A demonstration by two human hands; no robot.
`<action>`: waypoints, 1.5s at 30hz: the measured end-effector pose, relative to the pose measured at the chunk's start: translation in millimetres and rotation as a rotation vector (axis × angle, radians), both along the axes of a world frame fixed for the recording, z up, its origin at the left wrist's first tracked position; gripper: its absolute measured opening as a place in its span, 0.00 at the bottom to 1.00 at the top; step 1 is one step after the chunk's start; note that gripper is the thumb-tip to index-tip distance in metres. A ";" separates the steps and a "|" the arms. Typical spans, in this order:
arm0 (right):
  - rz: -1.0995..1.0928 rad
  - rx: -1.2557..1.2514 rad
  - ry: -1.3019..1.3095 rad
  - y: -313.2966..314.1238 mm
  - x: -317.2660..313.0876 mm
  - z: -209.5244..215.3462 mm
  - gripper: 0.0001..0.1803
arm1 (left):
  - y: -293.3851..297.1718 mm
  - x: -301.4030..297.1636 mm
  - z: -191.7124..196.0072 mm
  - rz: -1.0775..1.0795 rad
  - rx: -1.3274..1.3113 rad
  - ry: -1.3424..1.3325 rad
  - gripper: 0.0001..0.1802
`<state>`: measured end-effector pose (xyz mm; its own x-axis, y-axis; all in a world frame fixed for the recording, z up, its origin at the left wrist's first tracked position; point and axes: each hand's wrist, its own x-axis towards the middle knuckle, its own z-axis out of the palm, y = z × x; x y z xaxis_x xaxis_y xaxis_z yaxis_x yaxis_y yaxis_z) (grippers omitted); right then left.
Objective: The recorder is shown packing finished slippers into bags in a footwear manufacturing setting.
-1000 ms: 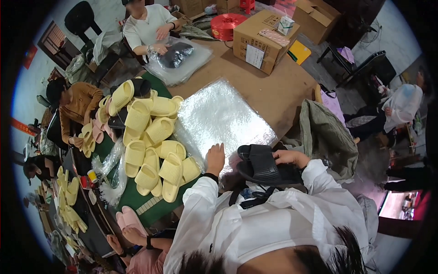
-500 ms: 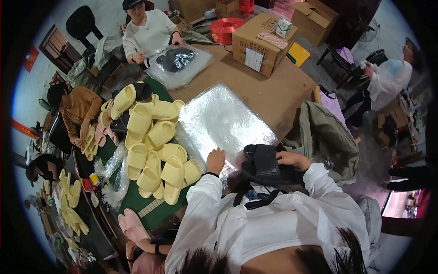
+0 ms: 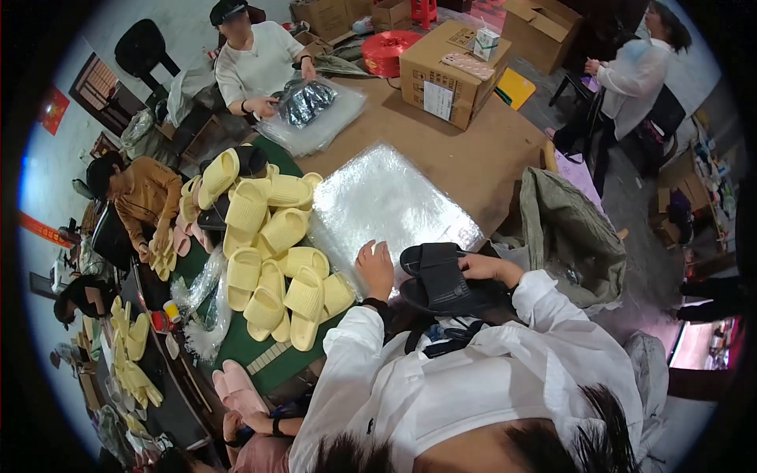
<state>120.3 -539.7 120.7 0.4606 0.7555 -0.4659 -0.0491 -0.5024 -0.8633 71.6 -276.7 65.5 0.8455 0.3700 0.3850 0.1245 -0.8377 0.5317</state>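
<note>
Head view is showing the person's two bare hands at the near edge of a brown worktop point(image 3: 505, 162). Their right hand point(image 3: 489, 269) is gripping a pair of black slippers point(image 3: 438, 277), which is sitting close in front of the person's white shirt point(image 3: 481, 378). Their left hand point(image 3: 375, 268) is resting empty with the fingers loosely spread, at the near edge of a stack of clear plastic bags point(image 3: 394, 193); whether it is touching the stack, I cannot tell.

Left of the bags, a heap of yellow slippers point(image 3: 303, 296) is covering part of a green sheet point(image 3: 288, 370), and pink slippers point(image 3: 236, 386) are lying nearer the lower edge. Across the worktop, a person in a white T-shirt point(image 3: 268, 59) is handling a clear bag with dark slippers point(image 3: 306, 105) showing on it or inside it; which, I cannot tell. A person in a brown top point(image 3: 150, 189) is sitting at the left, and another in a pale top point(image 3: 643, 71) is standing at the far right.

Among the containers, a cardboard box point(image 3: 430, 67) is carrying a small white carton point(image 3: 486, 43) on top. Right of the worktop, a grey-green sack point(image 3: 544, 225) is gaping open, its contents too dark to make out.
</note>
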 end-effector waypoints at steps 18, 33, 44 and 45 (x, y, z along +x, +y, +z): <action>-0.209 -0.099 -0.991 28.2 -19.1 -3.6 0.09 | -46.0 -13.6 63.9 -0.480 0.157 -0.132 0.18; -0.831 -0.103 -1.124 66.5 14.3 10.6 0.10 | -67.4 -52.1 81.3 -0.627 -0.115 -0.112 0.27; -0.883 -0.203 -1.007 110.2 27.6 27.5 0.12 | -35.5 -42.6 75.4 -0.496 -0.947 0.272 0.55; -0.907 -0.224 -1.010 107.1 32.4 29.0 0.12 | -37.8 -43.7 83.8 -0.525 -0.951 0.283 0.55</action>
